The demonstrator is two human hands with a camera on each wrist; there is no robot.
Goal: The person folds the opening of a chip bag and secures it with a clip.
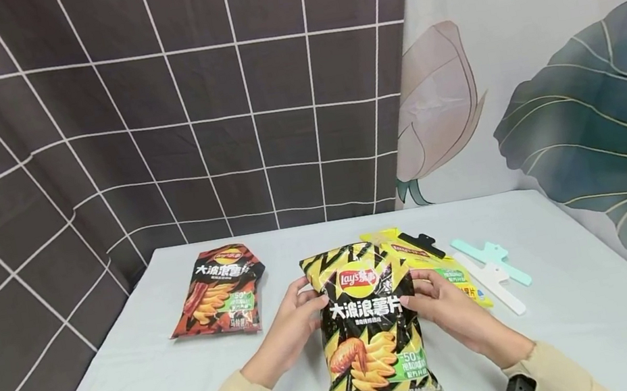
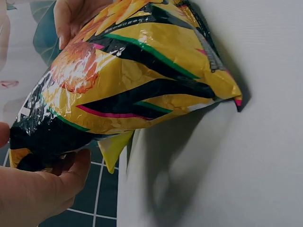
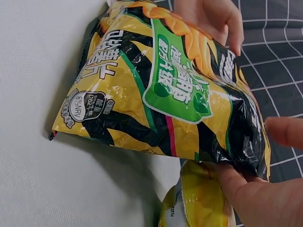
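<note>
A black-and-yellow bag of potato chips [image 1: 371, 323] leans up from the table in front of me, its printed front towards the head camera. My left hand [image 1: 292, 315] grips its left side, thumb on the front and fingers behind. On the opposite side my right hand [image 1: 451, 307] holds it the same way. Both wrist views show the bag [image 2: 142, 90] puffed out, its bottom corner down at the white surface [image 3: 28, 142]. Partly hidden behind it lies a yellow chip bag [image 1: 461, 274] with a black sealing clip [image 1: 422, 244] at its upper part.
To the left lies a red chip bag [image 1: 221, 295], its upper right corner folded. On the right, a mint-green sealing clip [image 1: 492, 255] and a white sealing clip [image 1: 493, 280] lie beside the yellow bag. A dark grid-patterned curtain [image 1: 272, 92] hangs behind the table.
</note>
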